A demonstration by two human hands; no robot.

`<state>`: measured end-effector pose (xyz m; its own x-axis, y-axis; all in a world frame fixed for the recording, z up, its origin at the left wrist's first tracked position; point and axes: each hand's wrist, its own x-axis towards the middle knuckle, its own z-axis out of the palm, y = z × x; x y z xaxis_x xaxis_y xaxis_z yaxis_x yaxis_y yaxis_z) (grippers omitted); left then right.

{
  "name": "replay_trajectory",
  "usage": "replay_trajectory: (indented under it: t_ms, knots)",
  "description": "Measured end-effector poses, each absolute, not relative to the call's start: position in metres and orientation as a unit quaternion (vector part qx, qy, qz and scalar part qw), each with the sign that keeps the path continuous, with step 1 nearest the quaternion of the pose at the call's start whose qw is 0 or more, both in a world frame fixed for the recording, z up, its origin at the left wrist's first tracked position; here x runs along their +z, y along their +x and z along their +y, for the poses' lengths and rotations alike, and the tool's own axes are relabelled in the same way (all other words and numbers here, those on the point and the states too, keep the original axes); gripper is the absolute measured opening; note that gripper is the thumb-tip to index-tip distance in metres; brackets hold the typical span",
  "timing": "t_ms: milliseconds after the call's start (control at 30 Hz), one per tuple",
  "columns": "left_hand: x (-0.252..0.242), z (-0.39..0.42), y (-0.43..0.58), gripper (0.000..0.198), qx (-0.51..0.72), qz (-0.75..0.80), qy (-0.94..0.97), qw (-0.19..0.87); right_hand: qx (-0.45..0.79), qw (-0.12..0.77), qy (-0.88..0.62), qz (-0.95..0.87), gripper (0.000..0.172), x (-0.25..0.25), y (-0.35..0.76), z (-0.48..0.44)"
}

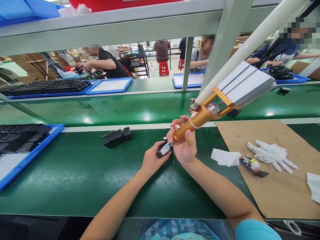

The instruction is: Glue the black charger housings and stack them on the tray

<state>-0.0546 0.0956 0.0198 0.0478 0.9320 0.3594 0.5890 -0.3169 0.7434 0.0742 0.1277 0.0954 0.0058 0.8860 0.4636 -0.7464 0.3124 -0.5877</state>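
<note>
My left hand (153, 159) is closed round a small black casing (165, 149) with a pale part showing inside it. My right hand (185, 146) has its fingers wrapped round the narrow lower end of a gold-coloured tool (197, 120), which slants up to the right into a grey-white block (246, 83). The tool's tip is at the casing's upper right edge, and the two hands nearly touch. To the left, a short row of black blocks (117, 137) lies on the green surface.
A blue-rimmed tray (32, 156) with black parts is at far left. On the right, a brown board (282, 196) holds white gloves (272, 153) and a small circuit assembly (251, 165), beside white paper (225, 157). A metal shelf frame (112, 30) crosses above; people sit beyond.
</note>
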Motion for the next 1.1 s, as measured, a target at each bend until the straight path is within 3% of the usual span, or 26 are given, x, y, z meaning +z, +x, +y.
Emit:
replay_trajectory:
  t_ms: [233, 367, 500, 733, 1000, 1100]
  knots:
    - [0.024, 0.09, -0.05, 0.036, 0.465, 0.501, 0.711, 0.165, 0.581, 0.693, -0.077, -0.42, 0.022, 0.1, 0.071, 0.116]
    - [0.024, 0.09, -0.051, 0.039, 0.457, 0.503, 0.718, 0.149, 0.592, 0.687, -0.084, -0.413, 0.034, 0.101, 0.072, 0.116]
    - [0.02, 0.097, -0.061, 0.04, 0.398, 0.543, 0.725, 0.149, 0.598, 0.697, -0.078, -0.389, 0.046, 0.101, 0.073, 0.121]
    - [0.005, 0.121, -0.103, 0.044, 0.255, 0.613, 0.718, 0.209, 0.572, 0.72, -0.123, -0.374, 0.046, 0.101, 0.079, 0.138]
    - [0.009, 0.143, -0.097, 0.046, 0.358, 0.573, 0.663, 0.324, 0.551, 0.729, -0.135, -0.383, 0.041, 0.098, 0.084, 0.147]
    - [0.008, 0.141, -0.094, 0.038, 0.349, 0.549, 0.699, 0.297, 0.552, 0.728, -0.127, -0.386, 0.041, 0.098, 0.084, 0.147]
